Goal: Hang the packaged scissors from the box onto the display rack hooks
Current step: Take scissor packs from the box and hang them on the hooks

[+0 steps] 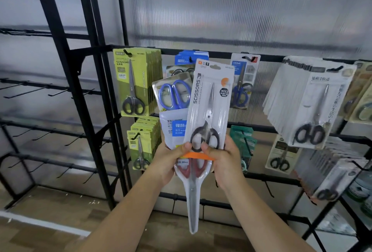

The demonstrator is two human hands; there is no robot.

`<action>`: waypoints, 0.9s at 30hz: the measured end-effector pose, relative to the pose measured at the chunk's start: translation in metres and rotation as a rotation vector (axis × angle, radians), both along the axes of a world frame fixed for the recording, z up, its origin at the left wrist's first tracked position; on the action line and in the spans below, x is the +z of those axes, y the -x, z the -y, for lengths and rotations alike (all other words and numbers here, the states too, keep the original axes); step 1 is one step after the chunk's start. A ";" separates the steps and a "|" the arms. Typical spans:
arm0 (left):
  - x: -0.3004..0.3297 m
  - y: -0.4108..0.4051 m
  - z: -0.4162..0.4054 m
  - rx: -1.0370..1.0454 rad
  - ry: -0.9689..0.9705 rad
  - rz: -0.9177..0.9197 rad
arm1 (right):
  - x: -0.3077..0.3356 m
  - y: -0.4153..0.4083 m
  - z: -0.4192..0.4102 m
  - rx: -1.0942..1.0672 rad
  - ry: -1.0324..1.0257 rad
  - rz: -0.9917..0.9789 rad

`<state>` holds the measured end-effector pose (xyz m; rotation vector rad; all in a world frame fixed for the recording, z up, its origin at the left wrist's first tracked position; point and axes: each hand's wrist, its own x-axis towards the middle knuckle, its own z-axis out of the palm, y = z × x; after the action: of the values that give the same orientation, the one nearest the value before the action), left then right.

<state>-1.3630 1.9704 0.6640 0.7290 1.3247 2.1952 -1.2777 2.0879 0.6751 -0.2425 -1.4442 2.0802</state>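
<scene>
Three scissor packs are held fanned together in front of the black display rack [112, 134]. The grey "SCISSORS" pack [211, 98] is foremost, pinched near its lower edge by the thumbs of both hands; the left hand [168, 163] and right hand [224, 163] are each clenched around the bundle. Behind the grey pack, to its left, a blue-handled pack [174, 94] is seen inverted; below it, a red-handled pack [193, 197] points downward. Left of the grey pack, green packs [133, 82] are hung on a rack hook [127, 53].
</scene>
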 end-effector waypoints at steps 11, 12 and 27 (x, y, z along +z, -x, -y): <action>-0.010 -0.009 -0.005 -0.029 -0.073 0.116 | 0.006 -0.023 -0.020 0.127 0.032 0.034; -0.011 -0.010 -0.007 -0.003 -0.059 0.113 | 0.004 -0.028 -0.024 0.093 0.004 0.066; -0.051 -0.040 -0.061 -0.161 0.041 0.163 | -0.068 -0.165 -0.069 -0.478 0.054 0.339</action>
<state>-1.3226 2.0310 0.6131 0.6054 1.1841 2.0468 -1.1130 2.1573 0.6076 -0.9056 -1.3486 1.7364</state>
